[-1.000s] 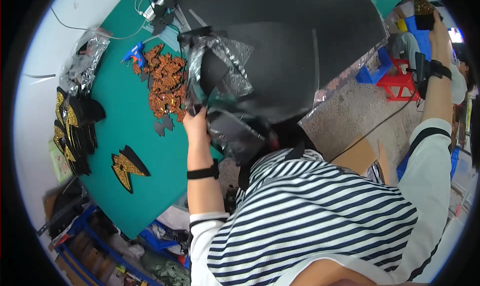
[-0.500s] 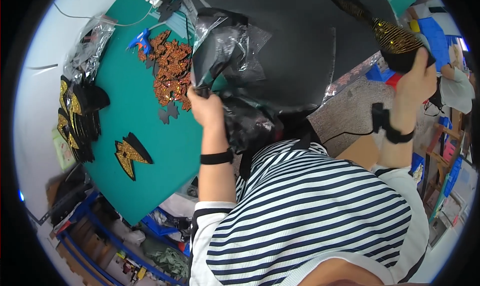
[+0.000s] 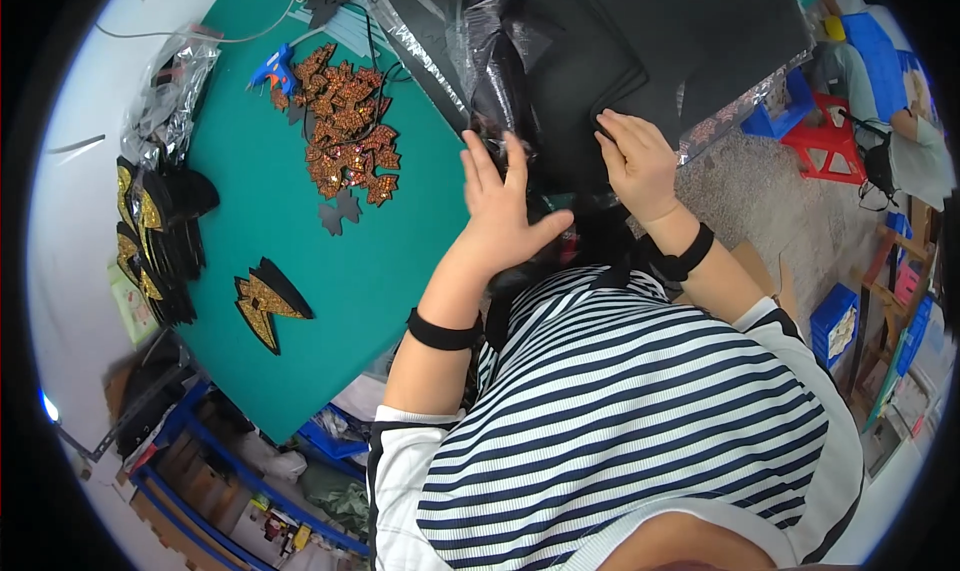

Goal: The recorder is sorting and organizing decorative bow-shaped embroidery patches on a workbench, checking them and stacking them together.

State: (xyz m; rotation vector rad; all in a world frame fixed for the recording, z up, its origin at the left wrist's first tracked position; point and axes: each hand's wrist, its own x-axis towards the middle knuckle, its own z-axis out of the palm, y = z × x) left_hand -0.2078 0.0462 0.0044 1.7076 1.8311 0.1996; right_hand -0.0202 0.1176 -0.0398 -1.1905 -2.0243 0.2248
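My left hand (image 3: 500, 206) is open, fingers spread, at the lower end of a clear plastic bag (image 3: 490, 66) with dark contents. It holds nothing that I can see. My right hand (image 3: 640, 166) has its fingers stretched out over the black sheet (image 3: 700, 31), beside thin black outlines of a flat piece that blends into it. To the left, on the green table (image 3: 270, 181), lies a pile of orange glitter cut-outs (image 3: 350, 121). A black piece with gold glitter (image 3: 270, 301) lies nearer me. Dark material below my hands is partly hidden.
A blue glue gun (image 3: 273, 68) lies by the cut-outs. Black-and-gold pieces (image 3: 165, 221) and clear bags (image 3: 170, 81) line the table's left edge. To the right are a red stool (image 3: 830, 141), blue bins (image 3: 833, 326) and another person's arm (image 3: 905, 126).
My right hand has come in from the far right and no longer holds the gold-striped black piece. My left hand has let go of the plastic bag and moved right. The bag now lies straighter.
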